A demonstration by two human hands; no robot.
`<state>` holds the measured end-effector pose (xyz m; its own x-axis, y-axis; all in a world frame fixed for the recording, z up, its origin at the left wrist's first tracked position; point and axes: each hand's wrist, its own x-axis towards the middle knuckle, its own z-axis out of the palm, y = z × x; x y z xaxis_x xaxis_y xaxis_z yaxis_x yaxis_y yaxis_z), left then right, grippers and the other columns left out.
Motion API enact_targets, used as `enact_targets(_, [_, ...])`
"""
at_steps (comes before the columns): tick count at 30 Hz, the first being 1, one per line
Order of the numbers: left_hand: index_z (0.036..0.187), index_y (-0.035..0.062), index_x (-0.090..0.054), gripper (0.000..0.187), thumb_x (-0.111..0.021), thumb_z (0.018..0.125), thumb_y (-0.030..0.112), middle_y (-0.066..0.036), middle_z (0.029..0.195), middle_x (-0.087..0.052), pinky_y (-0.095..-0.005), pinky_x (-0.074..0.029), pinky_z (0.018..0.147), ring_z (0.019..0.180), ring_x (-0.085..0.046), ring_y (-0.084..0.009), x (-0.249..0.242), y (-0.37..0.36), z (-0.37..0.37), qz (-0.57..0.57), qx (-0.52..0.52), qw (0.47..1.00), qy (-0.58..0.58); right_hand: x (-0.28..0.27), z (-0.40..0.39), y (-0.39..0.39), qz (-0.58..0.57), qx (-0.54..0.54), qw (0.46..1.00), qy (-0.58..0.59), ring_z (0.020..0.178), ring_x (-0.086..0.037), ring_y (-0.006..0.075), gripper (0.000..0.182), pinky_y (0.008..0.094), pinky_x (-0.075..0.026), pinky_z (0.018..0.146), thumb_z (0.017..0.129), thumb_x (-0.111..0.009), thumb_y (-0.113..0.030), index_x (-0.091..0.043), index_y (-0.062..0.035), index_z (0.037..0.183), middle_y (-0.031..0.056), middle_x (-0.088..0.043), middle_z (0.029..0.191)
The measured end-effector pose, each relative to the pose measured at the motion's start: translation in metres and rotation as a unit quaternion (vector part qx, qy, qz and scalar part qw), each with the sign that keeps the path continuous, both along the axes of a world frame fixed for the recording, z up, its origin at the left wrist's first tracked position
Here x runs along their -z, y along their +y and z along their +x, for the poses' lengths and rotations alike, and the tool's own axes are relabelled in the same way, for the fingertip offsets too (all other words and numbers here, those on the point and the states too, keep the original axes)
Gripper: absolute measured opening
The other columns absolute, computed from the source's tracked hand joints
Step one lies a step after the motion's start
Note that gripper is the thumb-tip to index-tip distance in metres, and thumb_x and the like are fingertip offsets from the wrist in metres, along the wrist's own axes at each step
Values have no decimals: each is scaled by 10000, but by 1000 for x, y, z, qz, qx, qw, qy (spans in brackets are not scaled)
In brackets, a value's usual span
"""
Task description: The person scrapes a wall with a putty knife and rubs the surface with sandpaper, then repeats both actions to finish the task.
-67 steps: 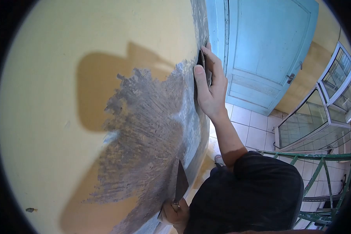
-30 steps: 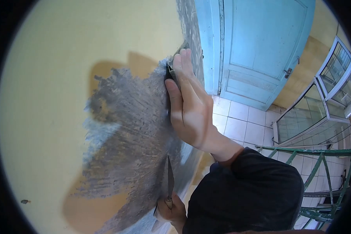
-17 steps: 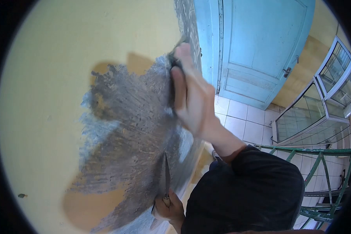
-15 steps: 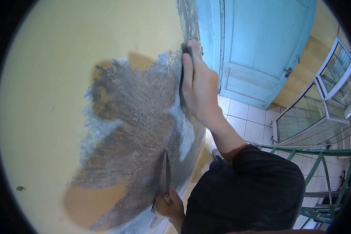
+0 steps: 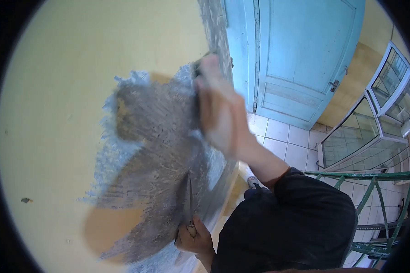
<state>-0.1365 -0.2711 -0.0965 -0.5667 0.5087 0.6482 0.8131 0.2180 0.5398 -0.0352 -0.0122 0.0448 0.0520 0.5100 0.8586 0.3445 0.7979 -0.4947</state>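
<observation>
In the head view, my right hand (image 5: 225, 111) is pressed close to the wall, closed round a dark flat tool (image 5: 197, 93) seen nearly edge-on and smeared by motion; its exact kind does not show. Lower down, my left hand (image 5: 193, 239) is closed round the pale handle of a trowel (image 5: 189, 198), its narrow metal blade pointing up. Between both hands spreads a rough patch of grey plaster (image 5: 155, 123) on the yellow wall (image 5: 68, 91), with bluish-white ragged edges. Shadows of my hands and arm fall across it.
Beyond the wall's corner edge stands a light blue door (image 5: 305, 59) with a metal handle. White-framed glass panels (image 5: 364, 132) lean at the right. A green metal frame (image 5: 373, 175) stands beside me over the white tiled floor (image 5: 278, 129). A small hole (image 5: 26, 200) marks the wall.
My right hand with the flat tool has shifted left, from the wall's edge onto the plaster patch. My left hand and the trowel have barely moved.
</observation>
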Motion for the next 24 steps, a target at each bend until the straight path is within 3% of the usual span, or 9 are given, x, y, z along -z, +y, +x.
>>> enact_targets(2, [762, -11, -655, 283, -756, 928, 196, -176, 633, -658, -401, -469, 503, 524, -656, -332, -7, 6, 3, 16, 11, 1000, -1, 2, -3, -6, 134, 25, 990, -37, 1294, -553, 510, 484, 457, -518, 1080, 1016, -573, 10, -449, 101, 1475, 397, -539, 1376])
enact_targets(4, [772, -15, -666, 275, -756, 927, 193, -182, 649, -669, -406, -471, 507, 531, -659, -335, -9, 3, 3, 28, 17, 999, -2, 5, 3, 3, 139, 10, 989, -43, 1316, -548, 486, 452, 457, -500, 1103, 1023, -571, -8, -478, 97, 1453, 380, -537, 1393])
enact_targets(5, [784, -17, -673, 267, -754, 928, 193, -183, 661, -677, -408, -481, 518, 546, -667, -338, -9, 0, 3, 4, 8, 1000, -13, 3, 6, 6, 75, 58, 995, -28, 1190, -665, 443, 374, 450, -556, 1004, 1047, -551, -50, -542, 90, 1394, 358, -603, 1321])
enact_targets(9, [786, -16, -672, 278, -751, 933, 207, -178, 656, -672, -414, -492, 534, 564, -673, -342, -11, 1, 6, -3, -7, 1000, -1, -6, 27, 28, -126, 65, 990, -27, 983, -757, 356, 330, 437, -576, 851, 1064, -546, -106, -591, 86, 1329, 336, -673, 1212])
enact_targets(12, [785, -15, -670, 288, -748, 937, 217, -177, 652, -670, -414, -487, 529, 557, -669, -344, -10, 0, 5, -9, -8, 1000, -2, -11, 34, 19, -261, -27, 965, 12, 1057, -695, 487, 346, 438, -546, 1007, 1041, -564, -104, -558, 70, 1340, 355, -686, 1151])
enact_targets(14, [781, -14, -667, 293, -749, 937, 219, -176, 650, -668, -414, -488, 531, 557, -668, -343, -6, -2, 3, -13, -10, 1000, -6, 14, 30, 34, -112, -2, 992, 58, 821, -727, 198, 351, 355, -575, 807, 1031, -602, -119, -621, 55, 1336, 194, -712, 864])
enact_targets(18, [771, -13, -657, 304, -749, 937, 225, -173, 637, -661, -406, -487, 524, 541, -663, -336, -9, -1, 4, -17, 1, 1000, -6, 31, 33, 50, 16, 16, 999, 29, 950, -710, 185, 326, 326, -565, 932, 996, -603, -51, -648, 47, 1303, 156, -699, 972])
enact_targets(20, [759, -10, -648, 308, -751, 935, 221, -168, 624, -653, -403, -481, 513, 527, -656, -332, -7, 0, 3, -8, -1, 1000, 1, 27, 30, 41, 9, 27, 999, 46, 1178, -693, 364, 408, 391, -532, 1031, 879, -601, 68, -661, 23, 1281, 254, -694, 1250])
enact_targets(24, [742, -1, -636, 298, -756, 927, 199, -158, 598, -640, -399, -471, 490, 498, -646, -330, 2, -2, -2, -5, -2, 1000, 24, 27, 23, 42, -78, -80, 975, 195, 1208, -675, 356, 447, 388, -509, 1074, 828, -614, 105, -689, 1, 1256, 244, -690, 1243])
